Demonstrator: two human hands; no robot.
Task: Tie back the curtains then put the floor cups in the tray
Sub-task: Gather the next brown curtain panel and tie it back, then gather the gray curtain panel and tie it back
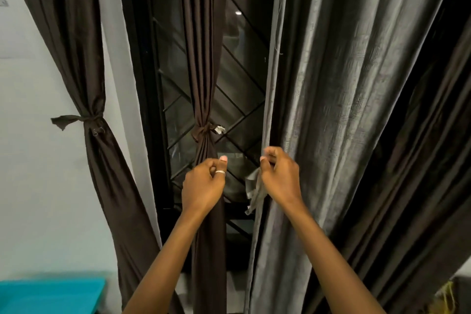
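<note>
Two curtains are already knotted: the far-left curtain (94, 99) against the wall, and the middle curtain (206, 99) in front of the window grille (237, 99). Our left hand (204, 185) has its grip curled shut around the middle curtain just below its knot. Right of the grille, our right hand (279, 176) pinches the loose grey curtain (331, 109) edge and a fabric strip (254, 190). We can't see any cups.

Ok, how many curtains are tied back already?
2. One hangs at the left against the wall, knotted midway. One is in the middle, over the window. The grey curtain on the right hangs loose. More may lie outside the view.
</note>
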